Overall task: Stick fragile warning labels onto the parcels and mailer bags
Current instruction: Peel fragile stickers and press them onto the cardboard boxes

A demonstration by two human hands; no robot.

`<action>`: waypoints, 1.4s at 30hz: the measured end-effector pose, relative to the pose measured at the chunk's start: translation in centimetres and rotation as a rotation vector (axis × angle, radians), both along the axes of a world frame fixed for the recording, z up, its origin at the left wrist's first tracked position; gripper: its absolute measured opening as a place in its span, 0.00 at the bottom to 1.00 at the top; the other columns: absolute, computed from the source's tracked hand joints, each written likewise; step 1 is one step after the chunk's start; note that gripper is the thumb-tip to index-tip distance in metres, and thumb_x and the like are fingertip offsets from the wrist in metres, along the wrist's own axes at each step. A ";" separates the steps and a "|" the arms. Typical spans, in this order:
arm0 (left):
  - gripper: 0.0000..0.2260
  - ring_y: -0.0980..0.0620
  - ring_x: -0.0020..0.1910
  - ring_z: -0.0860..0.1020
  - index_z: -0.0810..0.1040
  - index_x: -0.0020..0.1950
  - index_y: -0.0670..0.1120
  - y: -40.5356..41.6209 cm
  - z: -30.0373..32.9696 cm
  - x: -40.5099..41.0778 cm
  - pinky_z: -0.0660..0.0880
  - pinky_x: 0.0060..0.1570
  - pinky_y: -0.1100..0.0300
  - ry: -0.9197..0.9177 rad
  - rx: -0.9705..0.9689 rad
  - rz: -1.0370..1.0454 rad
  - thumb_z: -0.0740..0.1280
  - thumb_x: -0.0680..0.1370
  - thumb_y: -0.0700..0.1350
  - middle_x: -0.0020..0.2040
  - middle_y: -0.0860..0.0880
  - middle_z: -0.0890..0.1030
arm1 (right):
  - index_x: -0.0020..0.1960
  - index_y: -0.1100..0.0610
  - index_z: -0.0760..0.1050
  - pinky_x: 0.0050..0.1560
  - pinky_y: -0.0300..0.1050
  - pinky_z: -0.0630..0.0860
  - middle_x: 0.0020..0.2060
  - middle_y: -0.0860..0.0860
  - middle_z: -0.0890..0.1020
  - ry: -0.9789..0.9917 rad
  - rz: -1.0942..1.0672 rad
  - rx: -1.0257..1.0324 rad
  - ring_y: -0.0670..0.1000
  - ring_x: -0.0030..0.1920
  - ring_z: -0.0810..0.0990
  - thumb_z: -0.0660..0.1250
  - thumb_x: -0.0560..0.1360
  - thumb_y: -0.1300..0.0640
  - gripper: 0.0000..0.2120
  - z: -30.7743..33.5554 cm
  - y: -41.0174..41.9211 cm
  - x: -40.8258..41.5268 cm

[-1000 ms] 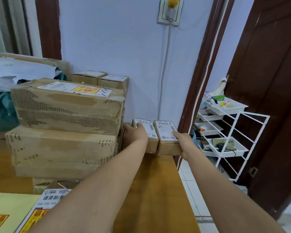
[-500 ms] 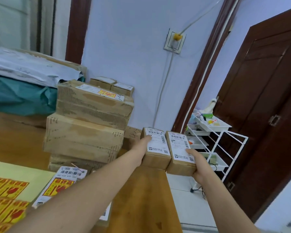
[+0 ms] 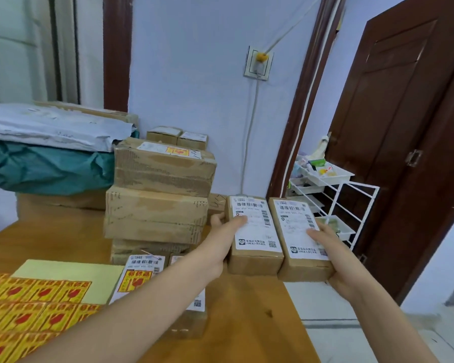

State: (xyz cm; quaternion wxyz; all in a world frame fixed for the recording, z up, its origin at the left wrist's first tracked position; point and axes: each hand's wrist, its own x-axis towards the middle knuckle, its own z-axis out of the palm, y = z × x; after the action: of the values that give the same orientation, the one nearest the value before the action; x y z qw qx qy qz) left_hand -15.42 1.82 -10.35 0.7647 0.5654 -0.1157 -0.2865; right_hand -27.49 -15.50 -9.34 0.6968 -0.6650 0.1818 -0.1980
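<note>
The left hand (image 3: 220, 247) grips one small parcel (image 3: 254, 237), thumb on its shipping label; the right hand (image 3: 336, 260) grips a second parcel (image 3: 299, 239) touching it. Both are held above the desk (image 3: 247, 318) edge. A sheet of fragile labels (image 3: 32, 307) lies at the desk's near left, beside a labelled parcel (image 3: 142, 279). A white rack (image 3: 346, 195) holds trays of small items.

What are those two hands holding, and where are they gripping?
Two small parcels, side by side. The left hand grips the left parcel at its left side, thumb on top. The right hand holds the right parcel at its right side and underneath.
</note>
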 end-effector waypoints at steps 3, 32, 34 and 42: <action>0.19 0.52 0.44 0.82 0.64 0.66 0.54 3.0 -0.7 -1.7 0.75 0.29 0.63 -0.001 -0.006 -0.012 0.66 0.78 0.50 0.49 0.49 0.83 | 0.61 0.48 0.71 0.38 0.48 0.81 0.50 0.52 0.85 -0.016 0.006 0.010 0.53 0.44 0.85 0.62 0.79 0.55 0.12 -0.8 2.6 -1.4; 0.14 0.53 0.52 0.79 0.76 0.60 0.49 17.9 -7.6 6.0 0.73 0.45 0.60 -0.198 0.358 0.116 0.65 0.78 0.53 0.54 0.50 0.82 | 0.47 0.49 0.75 0.32 0.38 0.76 0.33 0.45 0.85 0.220 0.018 -0.073 0.44 0.33 0.83 0.61 0.80 0.58 0.07 -6.2 16.6 7.6; 0.12 0.58 0.50 0.76 0.74 0.61 0.51 18.4 -7.4 5.7 0.67 0.45 0.61 -0.210 0.314 0.132 0.63 0.79 0.52 0.54 0.54 0.80 | 0.45 0.45 0.73 0.41 0.41 0.77 0.41 0.45 0.84 0.182 -0.026 -0.185 0.46 0.42 0.83 0.60 0.80 0.57 0.09 -5.9 17.0 7.4; 0.05 0.55 0.54 0.73 0.75 0.51 0.53 22.6 -7.3 5.2 0.67 0.54 0.57 -0.369 0.352 0.245 0.61 0.80 0.51 0.50 0.58 0.75 | 0.51 0.46 0.75 0.58 0.39 0.68 0.49 0.40 0.74 -0.058 -0.148 -0.844 0.47 0.58 0.72 0.61 0.78 0.59 0.09 -2.6 21.4 6.0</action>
State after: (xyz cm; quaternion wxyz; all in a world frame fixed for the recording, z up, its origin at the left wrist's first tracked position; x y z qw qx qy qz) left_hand -10.20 24.40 -17.64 0.6497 0.7420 -0.1323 -0.0995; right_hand -21.53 5.88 -11.92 0.3522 -0.8712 0.1123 -0.3231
